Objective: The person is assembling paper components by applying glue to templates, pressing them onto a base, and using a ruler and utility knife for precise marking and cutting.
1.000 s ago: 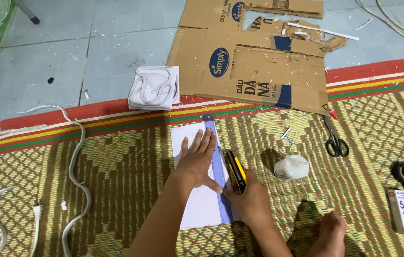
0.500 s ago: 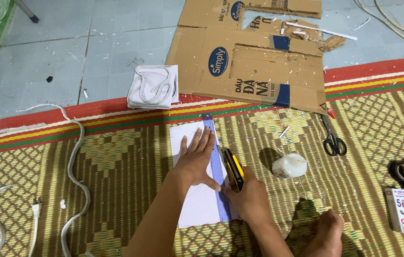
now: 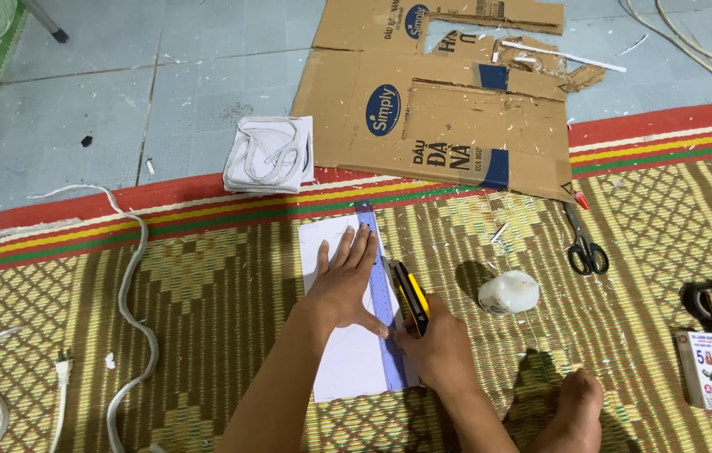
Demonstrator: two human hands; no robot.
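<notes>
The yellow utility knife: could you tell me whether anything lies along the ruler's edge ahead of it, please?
Nothing visible does. The yellow utility knife in the right hand sits against the blue ruler, which the left hand presses onto the white sheet.

Hands (image 3: 347, 285) on ruler (image 3: 383, 294), knife (image 3: 410, 295), paper (image 3: 346, 361).

Woven straw mat (image 3: 205, 285) (rough), matt white paper (image 3: 347, 361), translucent plastic ruler (image 3: 383, 310).
</notes>
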